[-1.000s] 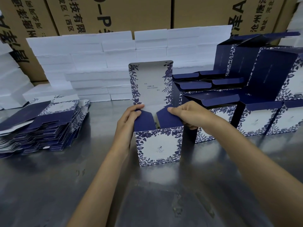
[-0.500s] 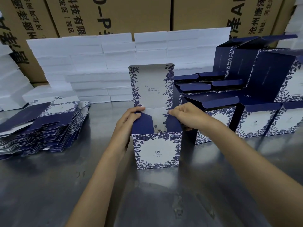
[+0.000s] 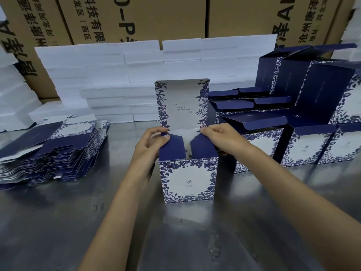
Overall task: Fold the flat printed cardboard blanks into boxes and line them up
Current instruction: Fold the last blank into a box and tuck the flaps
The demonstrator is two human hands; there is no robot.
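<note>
At the far left, a stack of flat blanks [image 3: 48,151] lies on the metal table [image 3: 58,222]; the sheets are dark blue and white with a flower print, and the pile is a little uneven. Behind it, white foam blocks [image 3: 121,75] are piled in rows, and behind those stand big brown cartons [image 3: 156,18] with black printed characters.

In the middle, a half-folded box [image 3: 188,180] stands upright on the table, with its white front panel toward the camera. Its long lid panel [image 3: 182,103] stands straight up at the back and shows small lines of text between flower borders. The two dark blue side flaps lean inward over the opening but do not meet; a gap is between them.

The left hand [image 3: 151,145] holds the left flap [image 3: 172,146]: the thumb lies on top of the flap near its back corner and the fingers are curled behind it. The right hand [image 3: 218,137] grasps the right flap [image 3: 203,147] in the same way, with curled fingers at the flap's back corner near the base of the lid.

To the right, just beside this box, finished boxes [image 3: 293,133] stand in rows with their blue flaps open, and some more are stacked higher at the back right.
</note>
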